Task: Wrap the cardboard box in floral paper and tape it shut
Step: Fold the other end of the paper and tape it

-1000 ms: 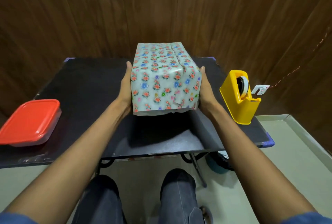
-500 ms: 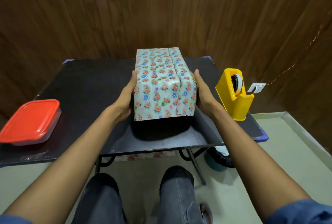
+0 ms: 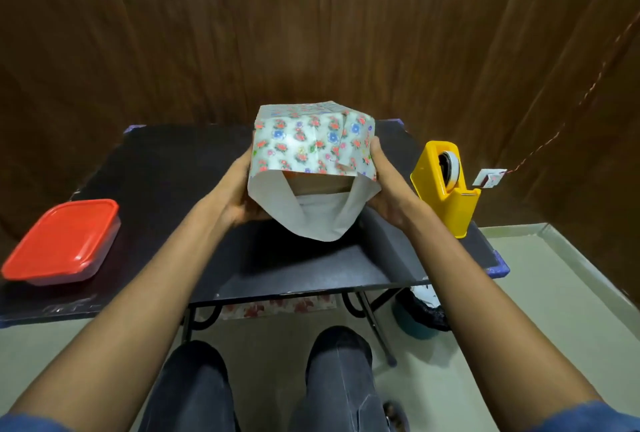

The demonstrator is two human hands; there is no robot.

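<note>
The cardboard box wrapped in floral paper (image 3: 304, 144) is tipped up above the black table (image 3: 156, 189), its near end facing me. That end is unsealed: the white inside of the paper (image 3: 311, 220) hangs loose and a strip of brown cardboard (image 3: 320, 185) shows inside. My left hand (image 3: 235, 196) grips the box's left side and lower edge, fingers curled underneath. My right hand (image 3: 384, 185) holds the right side with the thumb along the paper. The yellow tape dispenser (image 3: 446, 185) stands on the table to the right.
A red-lidded plastic container (image 3: 62, 241) sits at the table's left front corner. A wooden wall closes the back. Under the table are my knees, a scrap of floral paper (image 3: 277, 307) and a dark bin (image 3: 422, 314).
The box was lying flat on the table between both hands. It has been lifted and tilted so its open near end, with loose paper flaps, now faces me.
</note>
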